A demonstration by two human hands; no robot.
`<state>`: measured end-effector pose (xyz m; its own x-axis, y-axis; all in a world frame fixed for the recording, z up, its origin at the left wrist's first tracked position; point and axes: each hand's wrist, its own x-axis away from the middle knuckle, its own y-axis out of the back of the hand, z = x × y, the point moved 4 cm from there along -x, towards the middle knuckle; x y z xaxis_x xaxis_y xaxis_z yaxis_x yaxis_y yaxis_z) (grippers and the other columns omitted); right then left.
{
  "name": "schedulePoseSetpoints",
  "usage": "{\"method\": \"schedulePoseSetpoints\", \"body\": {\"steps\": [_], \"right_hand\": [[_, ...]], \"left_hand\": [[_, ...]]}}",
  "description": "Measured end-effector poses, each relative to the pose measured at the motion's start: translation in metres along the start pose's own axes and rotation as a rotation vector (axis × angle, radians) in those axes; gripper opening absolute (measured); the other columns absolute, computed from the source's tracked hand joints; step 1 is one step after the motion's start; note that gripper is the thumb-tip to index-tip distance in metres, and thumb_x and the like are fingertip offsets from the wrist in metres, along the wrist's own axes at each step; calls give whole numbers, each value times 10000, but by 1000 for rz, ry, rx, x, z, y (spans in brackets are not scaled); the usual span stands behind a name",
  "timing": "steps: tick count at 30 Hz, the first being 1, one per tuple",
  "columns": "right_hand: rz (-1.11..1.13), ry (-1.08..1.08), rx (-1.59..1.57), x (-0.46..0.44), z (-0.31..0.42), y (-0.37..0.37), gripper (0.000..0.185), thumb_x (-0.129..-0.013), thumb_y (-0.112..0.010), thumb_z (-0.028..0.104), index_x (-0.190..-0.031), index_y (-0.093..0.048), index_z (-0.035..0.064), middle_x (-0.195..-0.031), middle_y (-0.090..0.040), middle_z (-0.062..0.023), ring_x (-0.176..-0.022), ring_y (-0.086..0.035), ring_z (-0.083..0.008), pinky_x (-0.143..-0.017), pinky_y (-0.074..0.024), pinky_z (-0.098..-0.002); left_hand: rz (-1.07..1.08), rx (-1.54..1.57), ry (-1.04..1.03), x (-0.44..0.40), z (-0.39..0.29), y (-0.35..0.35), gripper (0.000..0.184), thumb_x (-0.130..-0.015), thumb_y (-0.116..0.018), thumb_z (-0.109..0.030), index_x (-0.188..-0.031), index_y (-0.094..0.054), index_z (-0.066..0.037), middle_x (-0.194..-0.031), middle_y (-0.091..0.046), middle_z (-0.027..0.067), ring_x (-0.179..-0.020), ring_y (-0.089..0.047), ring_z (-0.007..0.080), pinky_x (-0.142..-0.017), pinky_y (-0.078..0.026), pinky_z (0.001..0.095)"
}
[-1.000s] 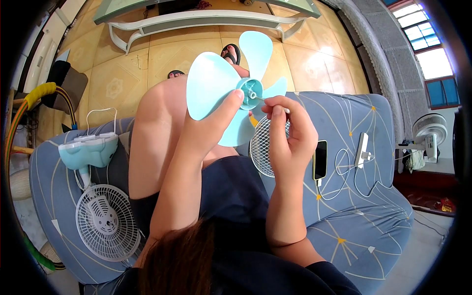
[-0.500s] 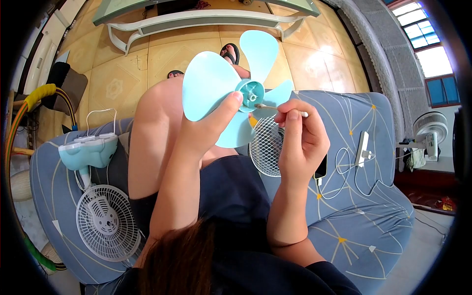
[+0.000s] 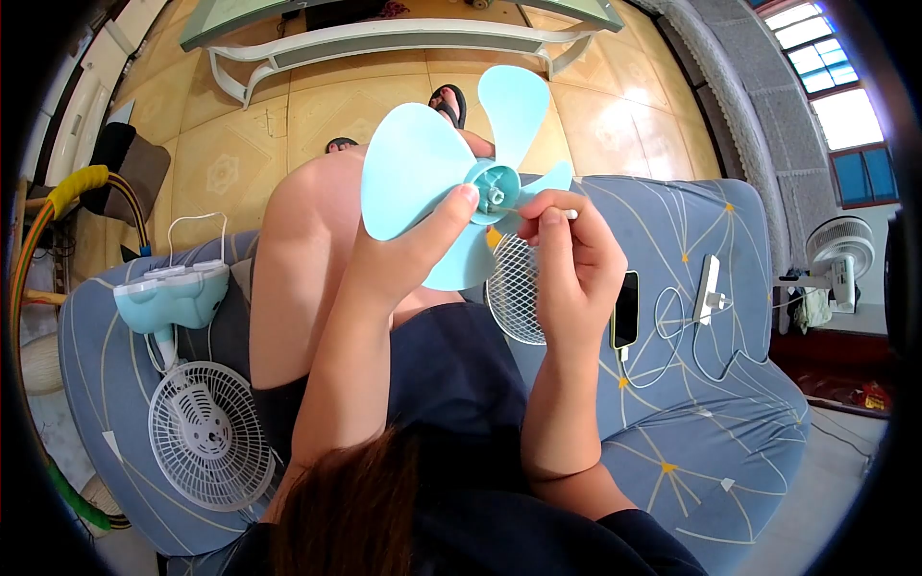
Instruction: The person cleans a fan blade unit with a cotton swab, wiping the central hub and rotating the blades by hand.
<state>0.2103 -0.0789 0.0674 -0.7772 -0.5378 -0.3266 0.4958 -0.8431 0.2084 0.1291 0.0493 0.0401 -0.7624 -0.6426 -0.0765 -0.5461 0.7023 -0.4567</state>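
A light-blue fan blade [image 3: 418, 173] is held up over my lap, its open hub facing me. My left hand [image 3: 408, 240] grips it, thumb pressed by the hub's rim and the other fingers hidden behind. Between the thumb and fingers of my right hand [image 3: 576, 259] is a cotton swab [image 3: 573, 214]. One white tip sticks out to the right; the other end reaches toward the hub, partly covered by my fingers. Behind my right hand, a white mesh fan guard [image 3: 516, 288] lies on the sofa.
On the sofa [image 3: 672, 403] to the left lie a light-blue fan body [image 3: 178, 293] and a white rear fan guard [image 3: 211, 435]. To the right are a phone [image 3: 625, 312] on a cable and a power strip [image 3: 709, 288]. A glass-topped table [image 3: 403, 43] stands ahead.
My right hand has shifted left with the cotton swab, its inner end now further into the hub. The fan blade has moved slightly right and down. More of the phone shows.
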Motion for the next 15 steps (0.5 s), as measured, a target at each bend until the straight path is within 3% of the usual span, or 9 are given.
{"method": "schedulePoseSetpoints", "body": {"steps": [5,15], "right_hand": [[-20,-54,-211,0,5,4,136,-979,-507,5,-936,-628,-39,-827,-623,-36,-743,-568,-89,-679,-452,-214],[-40,-11,-150,-1,3,2,127,-980,-514,9,-946,-629,-34,-828,-631,-47,-757,-583,-95,-691,-463,-220]], "left_hand": [[36,-32,20,-1,-1,0,329,-881,-601,-65,-1203,-562,-10,-1127,-644,79,-1016,-608,138,-891,-507,301],[49,23,-8,-3,4,1,333,-884,-598,-61,-1209,-560,-3,-1118,-648,83,-1010,-618,140,-881,-515,306]]}}
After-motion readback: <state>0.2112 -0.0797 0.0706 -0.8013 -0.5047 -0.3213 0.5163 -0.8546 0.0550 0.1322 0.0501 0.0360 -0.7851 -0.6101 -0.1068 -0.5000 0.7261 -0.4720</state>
